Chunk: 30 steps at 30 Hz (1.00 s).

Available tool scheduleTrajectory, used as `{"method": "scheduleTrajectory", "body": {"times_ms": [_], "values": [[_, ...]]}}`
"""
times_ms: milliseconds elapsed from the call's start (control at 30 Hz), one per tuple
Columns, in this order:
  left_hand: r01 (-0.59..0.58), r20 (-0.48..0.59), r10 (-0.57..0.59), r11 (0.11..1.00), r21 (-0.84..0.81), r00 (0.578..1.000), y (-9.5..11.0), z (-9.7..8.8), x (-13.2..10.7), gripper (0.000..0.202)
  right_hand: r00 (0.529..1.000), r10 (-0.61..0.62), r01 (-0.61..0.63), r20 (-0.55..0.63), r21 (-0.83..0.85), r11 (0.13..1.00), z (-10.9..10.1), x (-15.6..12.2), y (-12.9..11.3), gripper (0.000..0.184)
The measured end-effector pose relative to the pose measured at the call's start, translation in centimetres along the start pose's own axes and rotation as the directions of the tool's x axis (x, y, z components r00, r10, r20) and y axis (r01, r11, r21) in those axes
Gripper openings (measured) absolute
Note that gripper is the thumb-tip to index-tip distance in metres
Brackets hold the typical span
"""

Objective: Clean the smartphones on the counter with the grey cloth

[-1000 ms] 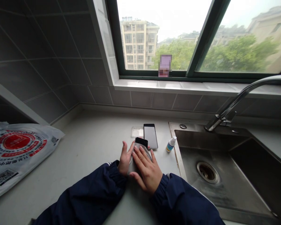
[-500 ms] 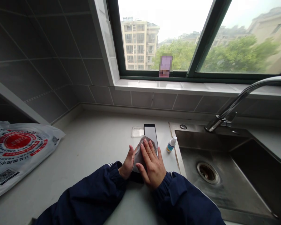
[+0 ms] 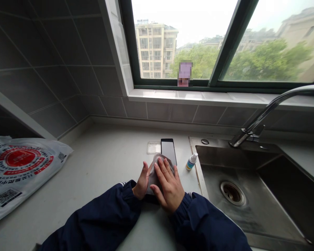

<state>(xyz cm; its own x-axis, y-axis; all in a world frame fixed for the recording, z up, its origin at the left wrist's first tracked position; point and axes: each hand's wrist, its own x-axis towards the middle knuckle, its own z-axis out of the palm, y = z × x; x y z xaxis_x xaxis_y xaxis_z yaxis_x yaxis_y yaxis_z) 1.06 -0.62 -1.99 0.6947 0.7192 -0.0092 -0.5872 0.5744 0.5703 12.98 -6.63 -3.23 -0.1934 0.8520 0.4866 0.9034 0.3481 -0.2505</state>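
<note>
My right hand lies flat, fingers together, pressing a grey cloth onto a dark phone that rests on the counter; only the phone's near end shows under the cloth. My left hand grips that phone's left edge, thumb and fingers curled against it. A second black phone lies flat just beyond the cloth, screen up. A small white spray bottle with a blue label stands to its right, at the sink's edge.
A clear phone case lies left of the second phone. A steel sink with a curved tap fills the right. A white printed plastic bag lies on the counter at far left. Tiled wall and window sill are behind.
My right hand slid the cloth away from me along the phone, covering its far end, then drew back slightly. My left hand stayed on the phone's edge.
</note>
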Motion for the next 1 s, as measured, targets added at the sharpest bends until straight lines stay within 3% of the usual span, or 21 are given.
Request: {"method": "scheduleTrajectory", "body": {"times_ms": [467, 1000], "values": [[0.003, -0.148, -0.020, 0.994, -0.110, 0.989, 1.2, 0.7, 0.0, 0.084, 0.984, -0.131, 0.126, 0.122, 0.049, 0.991, -0.4, 0.0, -0.8, 0.065], [-0.027, -0.302, 0.031, 0.999, 0.018, 0.953, 3.5, 0.2, 0.3, 0.082, 0.945, -0.217, 0.167, 0.243, 0.210, 0.963, -1.7, 0.0, -1.6, 0.062]]}}
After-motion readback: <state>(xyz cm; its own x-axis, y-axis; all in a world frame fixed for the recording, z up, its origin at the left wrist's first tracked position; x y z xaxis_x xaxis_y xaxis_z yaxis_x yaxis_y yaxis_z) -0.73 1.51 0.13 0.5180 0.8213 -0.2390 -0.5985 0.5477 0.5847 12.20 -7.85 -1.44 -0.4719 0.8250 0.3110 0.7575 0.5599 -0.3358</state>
